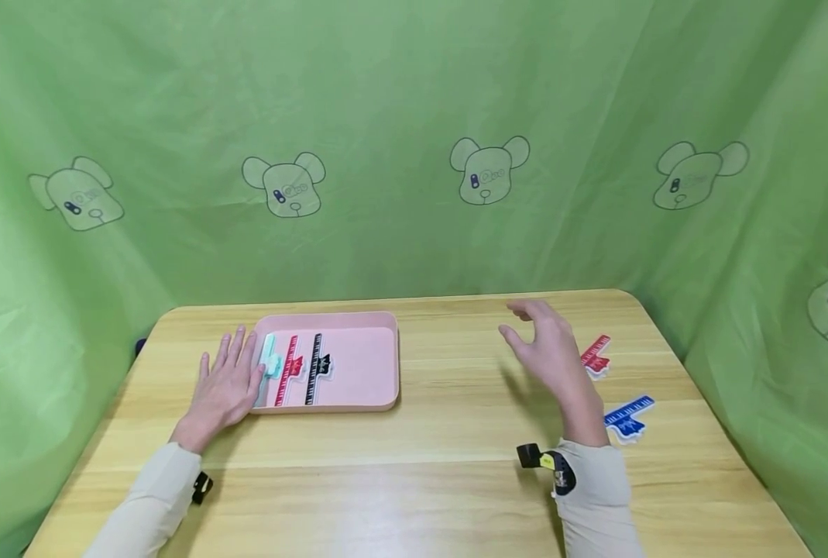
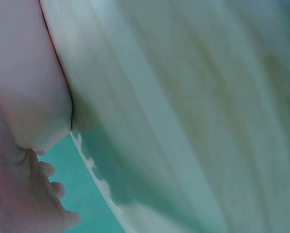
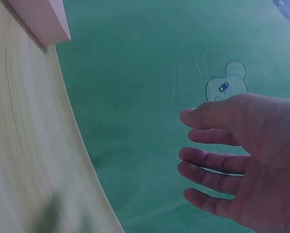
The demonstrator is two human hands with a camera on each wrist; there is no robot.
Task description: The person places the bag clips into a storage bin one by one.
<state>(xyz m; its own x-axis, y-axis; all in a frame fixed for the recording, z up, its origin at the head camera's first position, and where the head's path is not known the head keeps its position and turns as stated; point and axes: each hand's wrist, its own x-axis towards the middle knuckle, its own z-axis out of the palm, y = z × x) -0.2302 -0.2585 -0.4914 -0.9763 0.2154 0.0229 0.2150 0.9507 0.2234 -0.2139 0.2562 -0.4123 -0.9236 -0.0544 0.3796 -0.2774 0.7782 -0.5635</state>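
At the left end of the pink tray (image 1: 365, 364), my left hand (image 1: 227, 384) lies with straight, spread fingers, its thumb at the tray's rim. Inside the tray are a mint clip (image 1: 271, 364), a red clip (image 1: 290, 370) and a black clip (image 1: 314, 368), each with a piano-key strip, set side by side. My right hand (image 1: 544, 345) hovers above the table on the right, fingers loosely bent and holding nothing. Beyond it on the table lie another red clip (image 1: 596, 356) and a blue clip (image 1: 626, 417), the red one partly hidden by the hand.
The wooden table (image 1: 414, 496) has rounded far corners. A green curtain (image 1: 386, 248) printed with bear heads hangs behind it and along both sides. The right wrist view shows a corner of the tray (image 3: 42, 22) near the table edge.
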